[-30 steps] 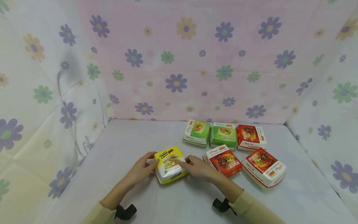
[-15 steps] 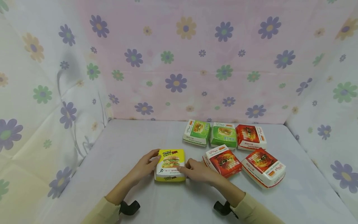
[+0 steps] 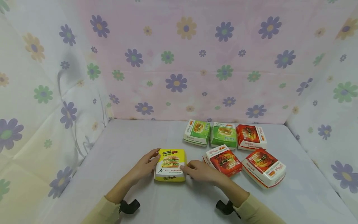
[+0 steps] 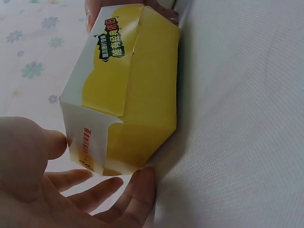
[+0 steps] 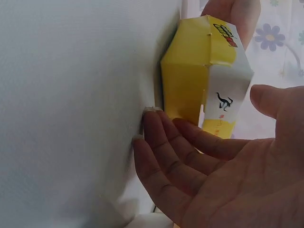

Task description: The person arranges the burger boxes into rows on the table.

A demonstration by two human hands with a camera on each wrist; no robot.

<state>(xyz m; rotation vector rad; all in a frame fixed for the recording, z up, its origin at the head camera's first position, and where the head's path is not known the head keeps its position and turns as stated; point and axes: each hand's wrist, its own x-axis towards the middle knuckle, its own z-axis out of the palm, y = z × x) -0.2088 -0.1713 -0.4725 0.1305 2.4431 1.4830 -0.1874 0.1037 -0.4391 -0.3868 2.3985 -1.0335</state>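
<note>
A yellow and white burger box with a printed burger sits flat on the table between the hands. My left hand holds its left side: in the left wrist view the thumb meets the upper edge and the fingers lie along the lower side, partly hidden. At the right side, my right hand has loosely bent fingers by the box's lower side. In the right wrist view its thumb stands slightly apart from the box.
Two green and white burger boxes, a left one and a right one, stand toward the back. Three red ones, a back one, a middle one and a front one, are to the right. A flowered cloth hangs behind.
The yellow burger box has turned from a tilt to lying square on the table, mostly during the first half second. My right hand has shifted slightly to the right; the left has barely moved lately.
</note>
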